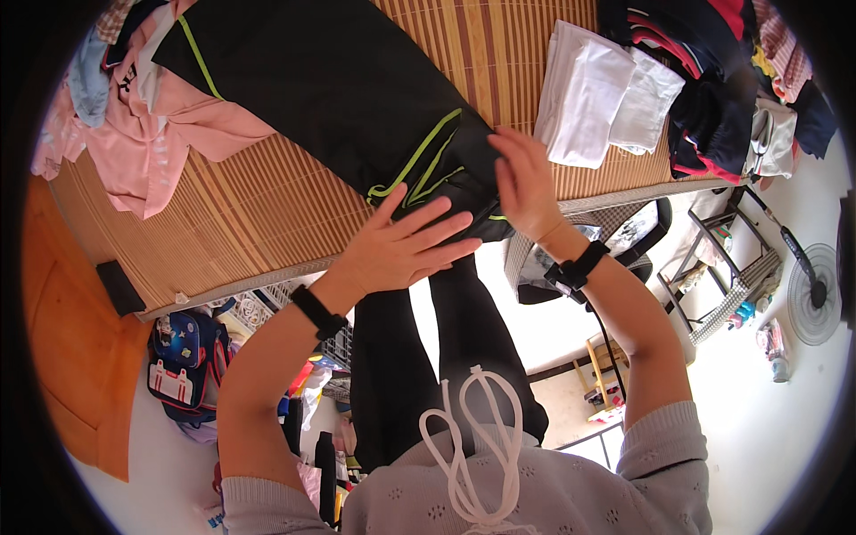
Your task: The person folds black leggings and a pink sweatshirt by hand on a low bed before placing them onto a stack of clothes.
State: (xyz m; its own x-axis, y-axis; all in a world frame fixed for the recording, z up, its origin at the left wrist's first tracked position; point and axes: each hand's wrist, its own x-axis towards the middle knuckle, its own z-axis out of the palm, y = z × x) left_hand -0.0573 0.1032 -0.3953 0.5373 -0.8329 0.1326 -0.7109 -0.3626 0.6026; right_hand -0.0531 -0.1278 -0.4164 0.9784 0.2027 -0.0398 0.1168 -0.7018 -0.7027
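A black garment with lime-green piping (330, 80) lies spread on a bamboo mat, running from the far left down to the mat's near edge. Its near end is bunched, with several green lines meeting there. My left hand (406, 248) rests over that bunched end, fingers spread and palm down. At the garment's right edge is my right hand (528, 183), its thumb and fingers apart and slightly bent; whether it touches the cloth is hard to tell. Each wrist wears a black band.
The bamboo mat (241, 214) has a grey-edged border. Pink clothes (147, 134) lie at left, folded white clothes (584, 94) at right, and dark clothes with red trim (709, 125) beyond. Below stand a backpack (183, 366), a chair (637, 236) and a fan (813, 290).
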